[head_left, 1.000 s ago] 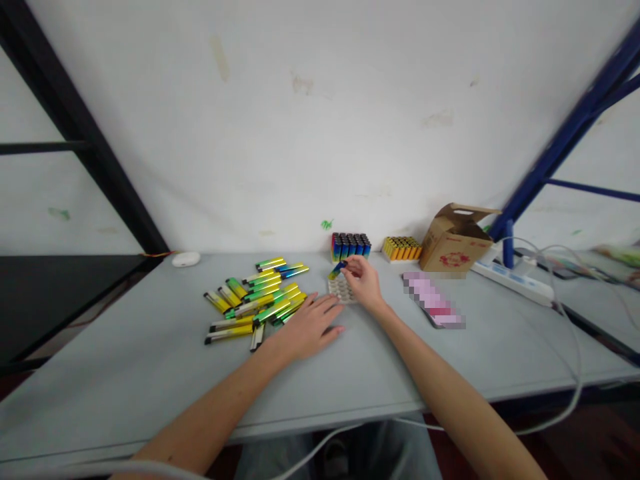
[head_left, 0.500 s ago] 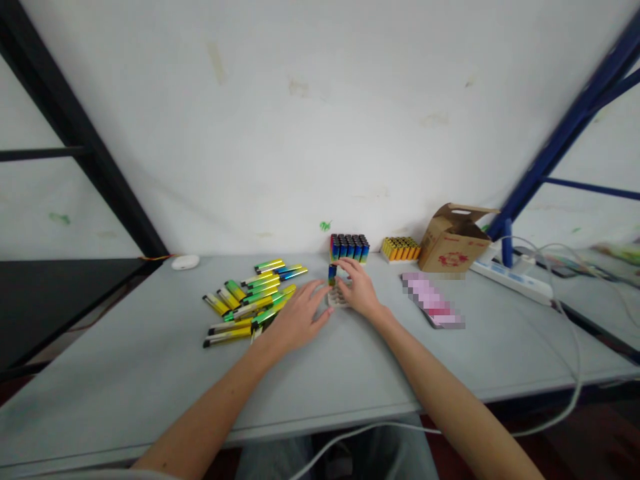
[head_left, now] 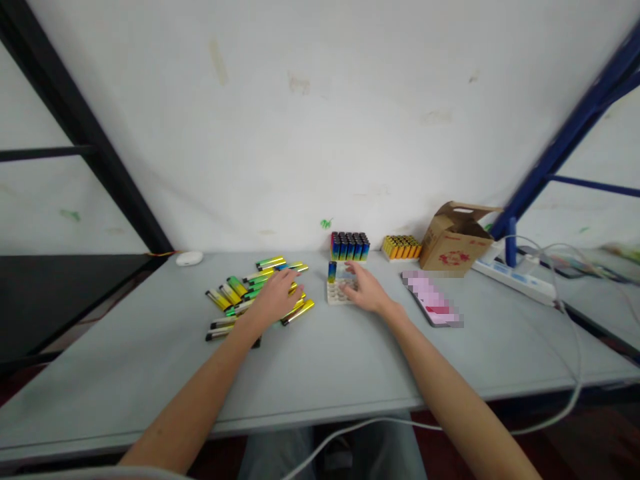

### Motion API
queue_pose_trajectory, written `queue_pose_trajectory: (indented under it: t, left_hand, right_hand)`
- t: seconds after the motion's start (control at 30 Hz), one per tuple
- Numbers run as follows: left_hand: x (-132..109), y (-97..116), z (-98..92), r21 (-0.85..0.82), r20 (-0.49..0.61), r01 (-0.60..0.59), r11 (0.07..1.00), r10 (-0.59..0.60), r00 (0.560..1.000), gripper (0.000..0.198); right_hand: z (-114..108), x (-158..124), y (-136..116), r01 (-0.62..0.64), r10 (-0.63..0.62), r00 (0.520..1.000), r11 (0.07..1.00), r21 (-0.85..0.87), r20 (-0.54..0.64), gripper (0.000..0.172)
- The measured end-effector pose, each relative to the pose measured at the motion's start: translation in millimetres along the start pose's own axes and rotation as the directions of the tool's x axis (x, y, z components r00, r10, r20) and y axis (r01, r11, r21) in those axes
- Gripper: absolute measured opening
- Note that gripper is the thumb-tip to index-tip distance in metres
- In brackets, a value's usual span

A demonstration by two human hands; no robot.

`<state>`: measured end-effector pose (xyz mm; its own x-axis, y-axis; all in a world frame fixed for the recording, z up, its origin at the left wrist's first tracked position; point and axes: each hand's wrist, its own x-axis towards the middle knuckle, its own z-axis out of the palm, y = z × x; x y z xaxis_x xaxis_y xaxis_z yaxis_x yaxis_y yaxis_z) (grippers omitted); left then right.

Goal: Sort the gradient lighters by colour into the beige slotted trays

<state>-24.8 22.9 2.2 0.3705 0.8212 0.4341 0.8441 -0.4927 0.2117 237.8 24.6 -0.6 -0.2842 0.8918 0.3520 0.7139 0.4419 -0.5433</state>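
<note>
Noting one blue cylinder (head_left: 332, 272) now released upright, filling the tray's (head_left: 339, 301) eleven-o'clock cell, I read right grip (head_left: 369, 289) half-open, empty; left grip (head_left: 274, 296) undeterminable.

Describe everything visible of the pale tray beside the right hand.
The pale tray is small, whitish and blocky, apparently plastic, with rows of openings on top. It sits flat on the grey table. A blue-topped piece stands upright at its far left corner. The right hand partly covers its right side; whether its fingers touch the tray is unclear.
</note>
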Motion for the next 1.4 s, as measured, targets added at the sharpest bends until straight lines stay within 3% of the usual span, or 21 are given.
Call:
queue_pose_trajectory:
  t: [0.13, 0.3, 0.53, 0.7, 0.9, 1.13, 1.27, 1.4]
  left_hand:
    - [9, -11, 1.6, 0.085, 0.074, 0.03, 0.996, -0.036, 0.997, 0.036]
    - [14, 0, 3.4, 0.178, 0.101, 0.031, 0.984, -0.049, 0.994, 0.033]
    - [20, 6, 1.3, 0.113, 0.147, 0.086, 0.99, -0.102, 0.984, 0.029]
    - [28, 7, 0.9, 0.18, 0.206, 0.091, 0.979, -0.128, 0.97, 0.028]
    - [29, 16, 8.1, 0.189, 0.124, 0.198, 0.962, -0.224, 0.967, 0.032]
    - [25, 18, 8.1, 0.191, 0.122, 0.224, 0.956, -0.249, 0.961, 0.036]
    - [23, 18, 6.9, 0.177, 0.017, 0.199, 0.964, -0.205, 0.979, 0.037]
    - [23, 15, 3.7, 0.044, -0.136, 0.153, 0.987, -0.146, 0.98, 0.035]
  right_hand:
    - [0, -3, 5, 0.018, -0.009, 0.997, 0.994, -0.112, 0.073, 0.062]
    - [5, -2, 3, 0.044, -0.029, 0.995, 0.986, -0.161, 0.093, 0.048]
    - [7, 0, 3, 0.04, -0.023, 0.995, 0.981, -0.192, 0.093, 0.048]
    - [8, 2, 5, 0.044, -0.024, 0.995, 0.979, -0.201, 0.1, 0.05]
    - [7, 2, 2, 0.038, -0.018, 0.995, 0.977, -0.21, 0.098, 0.048]
    - [7, 0, -2, 0.016, 0.0, 0.997, 0.979, -0.201, 0.081, 0.047]
    - [10, -1, -1, -0.005, 0.011, 0.999, 0.987, -0.159, 0.037, 0.052]
    - [9, -1, -1, -0.022, 0.019, 0.999, 0.996, -0.092, -0.034, 0.057]
